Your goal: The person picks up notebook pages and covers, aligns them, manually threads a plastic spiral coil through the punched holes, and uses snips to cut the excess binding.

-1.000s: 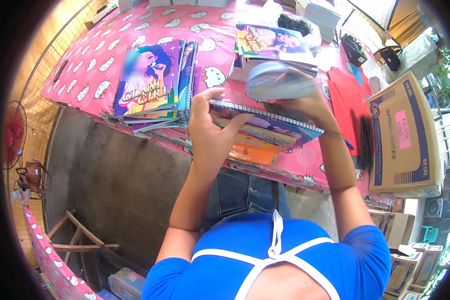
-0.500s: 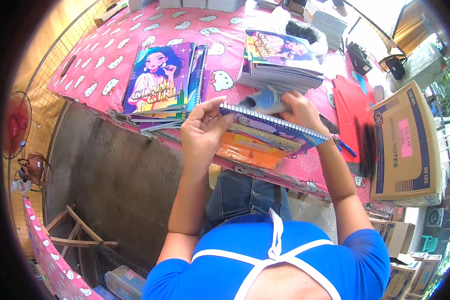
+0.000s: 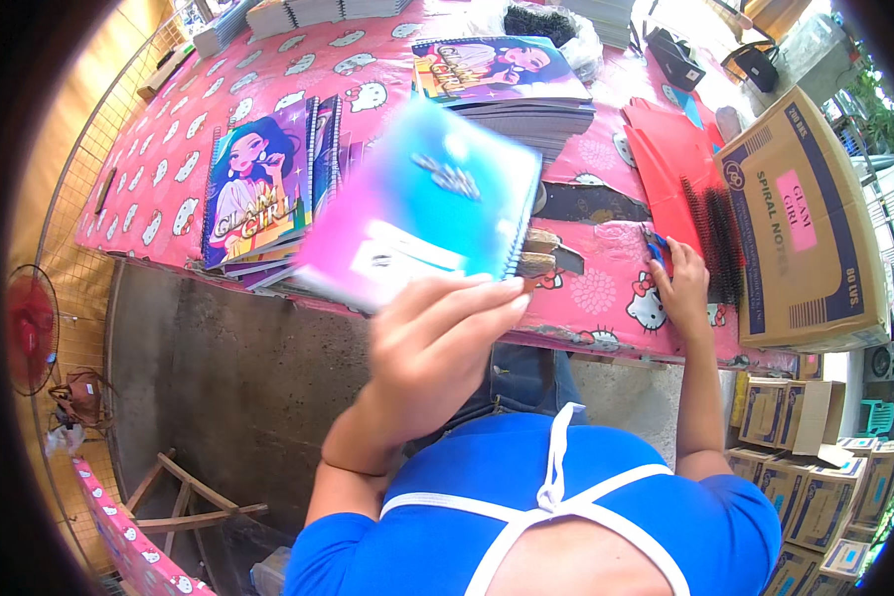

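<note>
My left hand (image 3: 432,348) grips a spiral notebook (image 3: 442,204) by its corner near the coil. The notebook is raised over the table's front edge, its pink-and-blue cover facing up and smeared by motion. On the table to the right, my right hand (image 3: 683,286) has its fingers closed round small blue-handled pliers (image 3: 658,248); the fingers partly hide them. Left of the raised notebook is a pile of spiral notebooks (image 3: 258,184) with an illustrated cover on top. Behind it stands a taller notebook stack (image 3: 497,74).
Black spiral coils (image 3: 715,233) and red sheets (image 3: 656,159) lie beside a large cardboard box (image 3: 805,223) on the right. A wooden-and-metal fixture (image 3: 541,260) sits at the table's front. A bag of black coils (image 3: 538,25) stands at the back. The tablecloth (image 3: 184,149) is pink.
The notebook has swung from edge-on to cover-up and shifted left in my left hand. My right hand has left the area behind the notebook and closed on the pliers at right.
</note>
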`<act>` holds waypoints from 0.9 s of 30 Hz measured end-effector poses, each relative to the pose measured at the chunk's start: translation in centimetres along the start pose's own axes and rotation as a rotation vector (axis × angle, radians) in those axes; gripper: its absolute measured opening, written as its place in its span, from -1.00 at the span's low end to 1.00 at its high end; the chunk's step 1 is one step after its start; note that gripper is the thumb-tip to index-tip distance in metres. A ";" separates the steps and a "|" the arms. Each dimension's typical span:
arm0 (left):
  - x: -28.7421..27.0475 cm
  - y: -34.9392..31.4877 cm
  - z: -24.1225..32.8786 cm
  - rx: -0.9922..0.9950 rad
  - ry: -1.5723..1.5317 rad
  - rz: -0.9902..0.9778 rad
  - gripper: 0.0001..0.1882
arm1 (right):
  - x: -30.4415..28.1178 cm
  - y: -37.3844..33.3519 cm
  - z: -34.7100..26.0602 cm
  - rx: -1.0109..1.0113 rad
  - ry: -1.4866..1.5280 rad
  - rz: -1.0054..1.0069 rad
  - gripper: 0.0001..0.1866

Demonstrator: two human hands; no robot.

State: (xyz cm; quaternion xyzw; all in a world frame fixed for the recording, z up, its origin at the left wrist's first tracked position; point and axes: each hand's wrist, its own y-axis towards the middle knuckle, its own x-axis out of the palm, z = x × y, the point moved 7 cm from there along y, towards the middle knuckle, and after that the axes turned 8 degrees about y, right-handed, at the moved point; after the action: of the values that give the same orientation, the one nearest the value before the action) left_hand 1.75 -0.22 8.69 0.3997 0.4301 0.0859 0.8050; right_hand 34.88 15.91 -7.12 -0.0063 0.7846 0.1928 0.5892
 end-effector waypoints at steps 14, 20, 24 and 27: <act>4.0 -2.8 -2.1 -0.286 -0.194 0.303 -0.72 | -7.9 -4.1 -20.6 -0.435 0.736 -0.184 -0.56; 3.0 -2.0 -1.8 -0.110 -0.131 0.367 -0.74 | -2.8 -5.4 -19.7 0.283 1.790 -0.951 -0.62; -0.2 -1.1 -4.5 -0.225 0.122 0.487 -0.75 | -4.7 -3.3 -15.5 0.028 1.366 -0.354 -0.61; -7.8 -1.9 -9.3 -0.564 -0.061 1.075 -0.89 | -4.1 -0.9 -5.1 0.199 0.678 0.041 -0.57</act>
State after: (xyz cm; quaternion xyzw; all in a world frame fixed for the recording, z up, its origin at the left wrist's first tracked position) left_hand -10.50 0.04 9.34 0.3347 0.1055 0.5796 0.7354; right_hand 31.64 12.59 -2.43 0.0032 0.9505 0.1143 0.2888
